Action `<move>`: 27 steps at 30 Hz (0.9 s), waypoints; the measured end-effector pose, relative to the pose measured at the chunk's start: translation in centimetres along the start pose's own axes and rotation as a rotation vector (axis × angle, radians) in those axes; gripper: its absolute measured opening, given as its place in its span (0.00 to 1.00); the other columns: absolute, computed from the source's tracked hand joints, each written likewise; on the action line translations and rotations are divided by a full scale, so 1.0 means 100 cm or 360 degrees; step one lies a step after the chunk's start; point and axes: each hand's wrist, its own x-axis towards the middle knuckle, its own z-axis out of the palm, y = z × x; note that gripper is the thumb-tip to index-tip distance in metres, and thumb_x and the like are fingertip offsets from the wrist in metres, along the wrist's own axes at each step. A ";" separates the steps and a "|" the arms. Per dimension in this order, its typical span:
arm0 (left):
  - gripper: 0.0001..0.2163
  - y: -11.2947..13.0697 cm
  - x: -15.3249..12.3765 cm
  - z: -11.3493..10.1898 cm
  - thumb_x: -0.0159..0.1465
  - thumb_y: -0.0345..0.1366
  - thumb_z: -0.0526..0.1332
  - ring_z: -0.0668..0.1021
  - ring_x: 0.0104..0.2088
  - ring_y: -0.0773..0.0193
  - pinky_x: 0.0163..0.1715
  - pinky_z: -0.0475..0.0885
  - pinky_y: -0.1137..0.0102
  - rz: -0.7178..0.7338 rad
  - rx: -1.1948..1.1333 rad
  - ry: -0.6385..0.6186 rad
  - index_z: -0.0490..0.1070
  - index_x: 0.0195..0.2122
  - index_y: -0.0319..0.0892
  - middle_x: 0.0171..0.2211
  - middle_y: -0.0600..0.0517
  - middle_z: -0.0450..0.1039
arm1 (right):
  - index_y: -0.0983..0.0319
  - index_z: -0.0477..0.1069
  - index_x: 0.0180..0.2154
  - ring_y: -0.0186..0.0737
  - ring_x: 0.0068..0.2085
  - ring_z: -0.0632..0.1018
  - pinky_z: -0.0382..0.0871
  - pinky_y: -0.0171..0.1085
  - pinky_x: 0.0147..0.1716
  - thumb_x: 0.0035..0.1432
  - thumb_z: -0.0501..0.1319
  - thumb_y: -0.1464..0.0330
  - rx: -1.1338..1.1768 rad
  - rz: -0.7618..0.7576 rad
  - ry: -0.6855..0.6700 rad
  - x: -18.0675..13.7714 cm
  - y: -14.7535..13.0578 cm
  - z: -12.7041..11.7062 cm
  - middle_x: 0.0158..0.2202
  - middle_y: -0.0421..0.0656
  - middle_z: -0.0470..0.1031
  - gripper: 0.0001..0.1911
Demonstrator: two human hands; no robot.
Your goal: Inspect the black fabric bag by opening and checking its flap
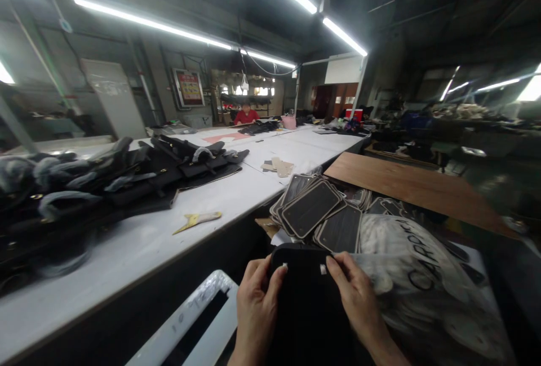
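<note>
Head view is showing both hands gripping a black panel (310, 304) at the bottom centre, below the near edge of a long white table (139, 242). Left hand (255, 304) is clasping the panel's left edge, thumb lying on its top face. Right hand (357, 292) is clasping the right edge, thumb likewise on top. Two small white tabs (323, 269) are showing near the panel's upper edge, just beside the thumbs. Directly beyond the panel, a stack of dark panels (310, 208) with pale borders is fanning out, resting beside a clear printed bag (418, 276). On the table, a yellow scrap (196, 220) is lying near the near edge; black bags (105, 180) are piling along the left side. A person in red (246, 116) is sitting at the far end. A brown board (406, 185) is lying to the right.
</note>
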 end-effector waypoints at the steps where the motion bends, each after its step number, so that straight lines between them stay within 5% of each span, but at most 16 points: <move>1: 0.16 0.003 0.000 0.001 0.64 0.50 0.60 0.74 0.34 0.61 0.35 0.68 0.69 0.0011 0.0024 0.0023 0.78 0.44 0.45 0.37 0.50 0.71 | 0.60 0.64 0.30 0.36 0.30 0.67 0.61 0.33 0.32 0.63 0.55 0.48 -0.0009 -0.0022 -0.0017 0.001 0.002 -0.001 0.26 0.37 0.62 0.22; 6: 0.17 0.006 0.001 0.005 0.66 0.50 0.58 0.73 0.31 0.63 0.33 0.65 0.70 -0.0010 0.0028 0.0032 0.76 0.29 0.43 0.29 0.51 0.68 | 0.60 0.64 0.29 0.36 0.28 0.66 0.61 0.33 0.29 0.63 0.55 0.48 -0.0041 -0.0058 -0.0003 0.003 0.008 -0.003 0.24 0.37 0.62 0.22; 12: 0.19 -0.003 0.000 0.012 0.66 0.49 0.58 0.70 0.30 0.64 0.31 0.62 0.71 -0.0067 -0.0177 0.0037 0.73 0.24 0.41 0.27 0.52 0.66 | 0.60 0.64 0.27 0.35 0.27 0.65 0.60 0.33 0.29 0.63 0.56 0.51 -0.0117 -0.0160 0.0103 0.002 0.012 -0.002 0.24 0.37 0.61 0.21; 20: 0.17 -0.002 0.013 0.004 0.63 0.52 0.61 0.74 0.33 0.61 0.35 0.65 0.70 -0.0068 -0.0104 -0.0016 0.77 0.36 0.43 0.31 0.52 0.72 | 0.60 0.61 0.27 0.34 0.27 0.64 0.58 0.33 0.29 0.65 0.55 0.54 -0.0020 -0.0180 0.0041 -0.001 0.005 -0.004 0.24 0.36 0.57 0.20; 27: 0.18 -0.007 0.019 0.009 0.64 0.53 0.59 0.73 0.30 0.62 0.33 0.65 0.70 -0.0018 0.0062 -0.0019 0.74 0.31 0.42 0.26 0.52 0.71 | 0.60 0.58 0.27 0.34 0.28 0.62 0.57 0.33 0.29 0.67 0.52 0.52 0.0013 -0.0107 -0.0077 0.008 0.006 -0.004 0.24 0.36 0.56 0.22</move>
